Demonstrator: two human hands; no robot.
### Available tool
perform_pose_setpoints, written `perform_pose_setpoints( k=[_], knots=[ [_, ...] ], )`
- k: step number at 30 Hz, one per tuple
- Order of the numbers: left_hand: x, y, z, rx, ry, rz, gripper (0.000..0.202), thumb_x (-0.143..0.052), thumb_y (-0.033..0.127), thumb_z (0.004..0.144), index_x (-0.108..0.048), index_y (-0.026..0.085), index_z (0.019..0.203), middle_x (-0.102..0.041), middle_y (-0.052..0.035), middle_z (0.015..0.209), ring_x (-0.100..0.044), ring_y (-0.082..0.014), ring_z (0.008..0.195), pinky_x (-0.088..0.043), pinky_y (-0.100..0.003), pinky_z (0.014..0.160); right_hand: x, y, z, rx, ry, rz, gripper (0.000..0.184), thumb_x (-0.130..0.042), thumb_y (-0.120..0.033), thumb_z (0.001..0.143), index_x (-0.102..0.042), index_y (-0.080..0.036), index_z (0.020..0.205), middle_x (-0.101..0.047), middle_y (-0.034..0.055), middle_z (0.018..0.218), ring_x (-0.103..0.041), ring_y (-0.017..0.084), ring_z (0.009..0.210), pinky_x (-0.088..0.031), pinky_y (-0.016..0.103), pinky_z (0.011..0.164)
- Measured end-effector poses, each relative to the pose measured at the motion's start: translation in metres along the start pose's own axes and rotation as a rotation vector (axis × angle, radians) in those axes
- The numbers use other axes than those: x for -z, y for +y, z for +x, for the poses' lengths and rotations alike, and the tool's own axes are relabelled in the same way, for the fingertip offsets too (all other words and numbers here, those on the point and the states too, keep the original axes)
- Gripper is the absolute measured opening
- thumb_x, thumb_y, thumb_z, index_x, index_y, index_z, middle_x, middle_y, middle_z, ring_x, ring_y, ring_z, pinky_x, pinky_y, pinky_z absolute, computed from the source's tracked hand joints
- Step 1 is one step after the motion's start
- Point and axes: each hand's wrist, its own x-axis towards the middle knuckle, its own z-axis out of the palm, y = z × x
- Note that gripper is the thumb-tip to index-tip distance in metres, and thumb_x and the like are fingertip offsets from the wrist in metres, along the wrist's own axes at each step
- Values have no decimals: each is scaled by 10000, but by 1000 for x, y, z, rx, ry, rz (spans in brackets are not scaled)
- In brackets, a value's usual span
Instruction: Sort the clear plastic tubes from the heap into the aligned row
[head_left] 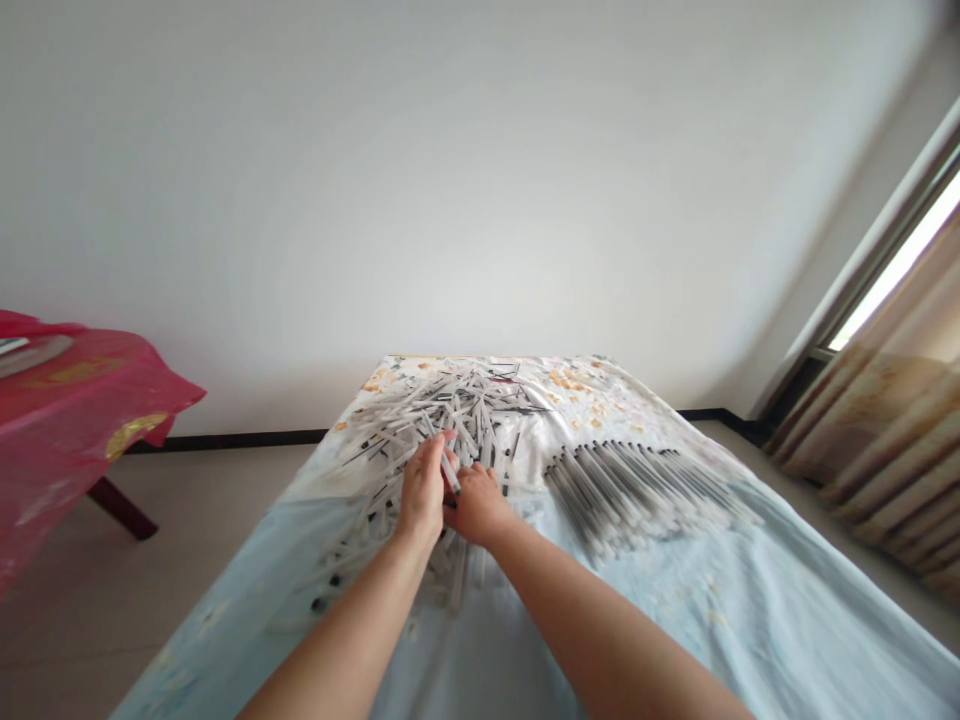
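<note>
**Two hands meeting over a heap of pen tubes**

A plain white wall [480, 180] is filling the upper half of the view. Below it, a table [750, 620] under a pale blue, flower-printed cover is running away from the camera, with its near edge cut off by the frame. A beige curtain [885, 420] is hanging at the right edge, and a red cloth [67, 420] is draping another piece of furniture on the left, only partly in view.

A loose heap [450, 410] of white pen tubes is lying across the far middle of the table. Just to its right, a sorted row [637, 480] of dark-ended tubes is lying side by side.

The left hand [422, 492] and right hand [476, 505] are pressing together at the near edge of the heap. The left hand's fingers are closing round a single tube [452, 472], which is sticking up between the two hands. The right hand's fingers are curling out of sight beneath it, so I cannot tell what it is gripping.
</note>
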Motion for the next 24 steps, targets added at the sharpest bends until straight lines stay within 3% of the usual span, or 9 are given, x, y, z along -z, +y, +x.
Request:
perform_pose_setpoints(
  k=[8, 11, 16, 21, 24],
  knots=[
    [-4, -1, -5, -16, -46, -25, 415, -455, 458, 748, -541, 140, 1001, -428, 59, 497, -397, -70, 400, -362, -190, 389, 36, 23, -27, -33, 62, 92, 192, -390, -213, 824, -564, -148, 876, -582, 106, 911, -490, 226, 883, -333, 351, 759],
    [-7, -7, -9, 92, -130, 41, 431, -455, 488, 736, -519, 171, 1021, -360, 82, 483, -312, -51, 354, -258, -156, 319, 50, 45, -40, -72, 56, 329, 178, -391, -215, 831, -545, -157, 899, -594, 76, 837, -518, 184, 801, -356, 300, 714],
    [-17, -15, -19, 295, -361, 202, 421, -454, 517, 724, -496, 193, 989, -310, 90, 498, -223, -32, 335, -136, -149, 307, 52, 82, -47, -159, 224, 836, 317, -443, -319, 807, -501, -200, 1095, -582, 30, 840, -509, 150, 740, -365, 267, 669],
    [-23, -18, -25, 271, -510, 393, 367, -418, 505, 748, -485, 188, 921, -316, 93, 465, -240, -41, 350, -158, -162, 344, 47, 100, -40, -306, 374, 1323, 296, -568, -384, 707, -548, -213, 949, -600, 4, 774, -510, 131, 683, -356, 250, 637],
    [-22, -21, -23, 195, -534, 477, 390, -428, 496, 743, -508, 170, 942, -359, 85, 461, -288, -53, 366, -215, -180, 375, 45, 102, -38, -345, 392, 1424, 260, -604, -387, 671, -547, -199, 841, -617, 11, 768, -512, 121, 660, -349, 244, 625]
  ],
)
